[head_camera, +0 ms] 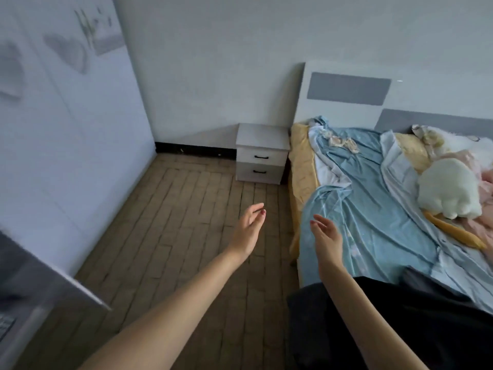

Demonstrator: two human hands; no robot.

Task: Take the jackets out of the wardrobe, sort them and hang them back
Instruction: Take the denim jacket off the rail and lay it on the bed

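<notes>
The white wardrobe (66,145) fills the left side, its doors printed with grey shapes; a grey door edge (40,284) juts out at the lower left. A dark garment (400,324) lies on the near corner of the bed, under my right forearm. My left hand (248,231) is stretched out over the floor, fingers apart, holding nothing. Just right of it, my right hand (326,236) hovers at the bed's edge, palm turned inward, also holding nothing. The inside of the wardrobe is hidden.
A bed (301,169) with a rumpled blue sheet (373,204), a white plush toy (448,193) and pink bedding takes up the right. A white two-drawer nightstand (261,156) stands against the far wall. Wooden floor (173,222) runs between wardrobe and bed.
</notes>
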